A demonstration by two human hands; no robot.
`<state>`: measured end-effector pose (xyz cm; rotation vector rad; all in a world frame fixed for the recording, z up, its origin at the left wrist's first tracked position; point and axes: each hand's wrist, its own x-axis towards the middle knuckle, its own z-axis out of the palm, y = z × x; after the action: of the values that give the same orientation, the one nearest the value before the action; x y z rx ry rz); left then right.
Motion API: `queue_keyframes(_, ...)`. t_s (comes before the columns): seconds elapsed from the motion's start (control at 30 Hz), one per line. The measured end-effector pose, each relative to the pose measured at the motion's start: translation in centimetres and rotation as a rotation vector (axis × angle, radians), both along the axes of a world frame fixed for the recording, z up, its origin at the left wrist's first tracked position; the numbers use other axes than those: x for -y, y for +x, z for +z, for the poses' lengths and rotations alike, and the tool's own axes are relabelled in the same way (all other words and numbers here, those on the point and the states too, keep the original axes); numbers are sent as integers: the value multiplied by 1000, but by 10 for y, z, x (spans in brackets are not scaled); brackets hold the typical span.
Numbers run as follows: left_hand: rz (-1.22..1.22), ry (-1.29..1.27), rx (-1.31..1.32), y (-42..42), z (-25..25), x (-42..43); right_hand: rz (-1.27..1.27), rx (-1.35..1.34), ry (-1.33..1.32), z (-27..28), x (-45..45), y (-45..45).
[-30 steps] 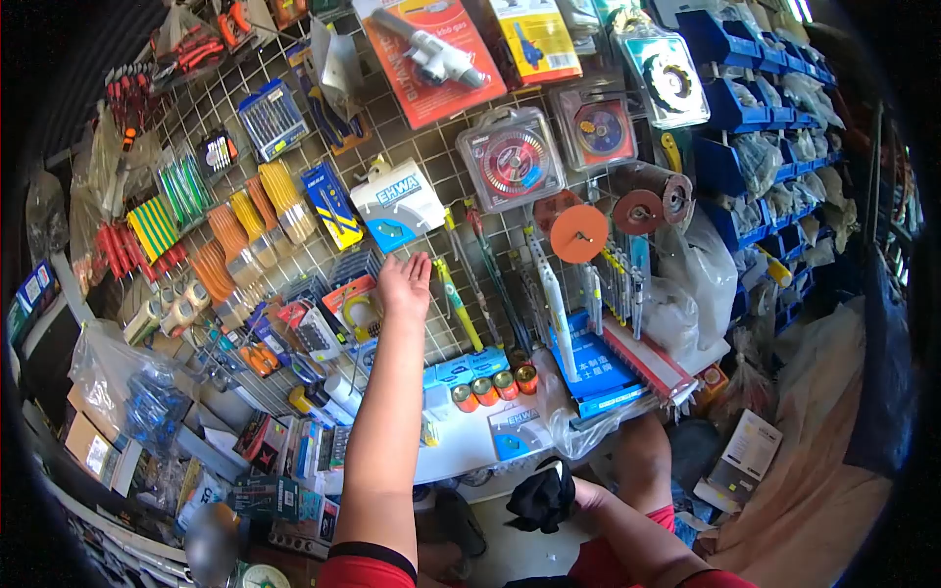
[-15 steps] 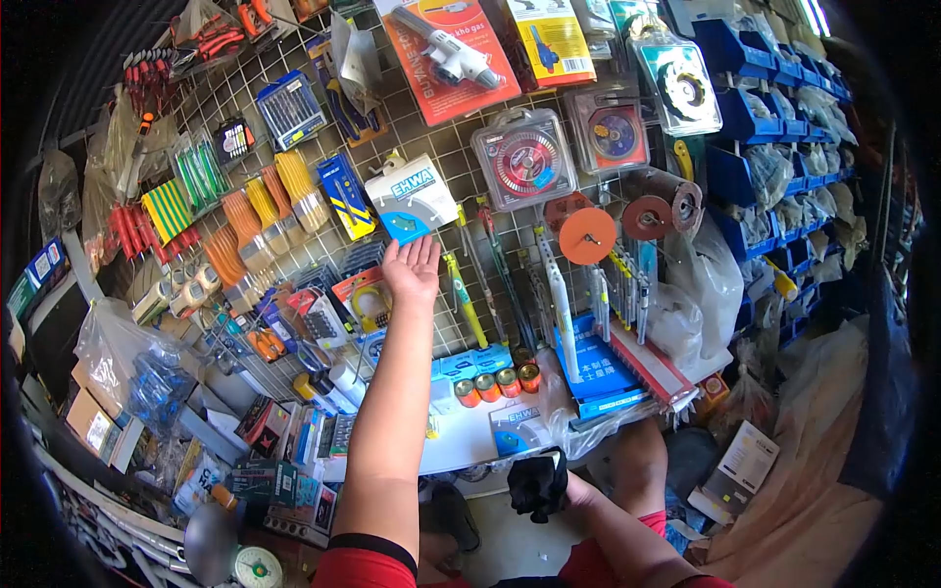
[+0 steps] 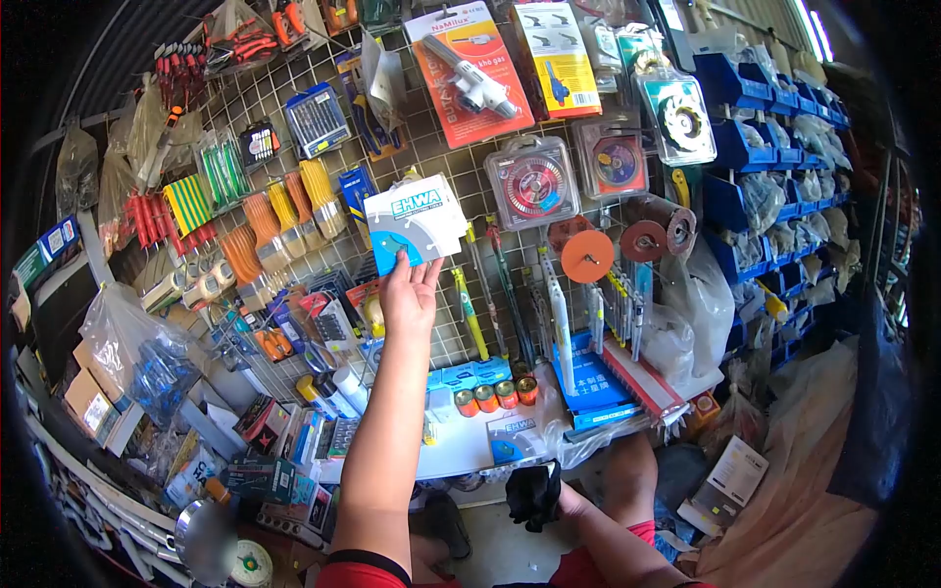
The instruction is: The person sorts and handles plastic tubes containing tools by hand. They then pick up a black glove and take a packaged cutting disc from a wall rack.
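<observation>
At the lower edge of a white and blue EHWA packet [image 3: 404,211], my left hand [image 3: 410,299] has its thumb on the front and its fingers behind. The packet stands slightly apart from similar white ones behind it on the wire rack. Low in the view, beside my bare knee, my right hand [image 3: 570,502] holds a bunched black cloth-like item [image 3: 534,495]; its fingers are mostly hidden. Another EHWA packet [image 3: 516,439] lies on the white shelf below, near small orange cans [image 3: 486,398].
Paint brushes [image 3: 265,230] hang left of the packet, boxed cutting discs [image 3: 532,181] and orange discs [image 3: 587,257] to its right. Blue bins [image 3: 730,142] line the right side. Long rods [image 3: 555,318] and a blue box [image 3: 593,387] stand at the shelf's right end.
My left hand has gone from open below the hanging packet to gripping its lower edge, and the front packet has shifted out from those behind. My right hand keeps the black item.
</observation>
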<state>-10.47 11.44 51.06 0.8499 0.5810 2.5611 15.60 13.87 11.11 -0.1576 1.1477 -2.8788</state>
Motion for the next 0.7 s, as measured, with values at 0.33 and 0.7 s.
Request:
queue_keyframes(0.33, 209, -57, -264, 74, -11, 121, -299, -125, 31, 102, 21, 49)
queue_keyframes(0.7, -266, -715, -682, 137, -195, 144, -1055, -188, 648, 233, 7, 72)
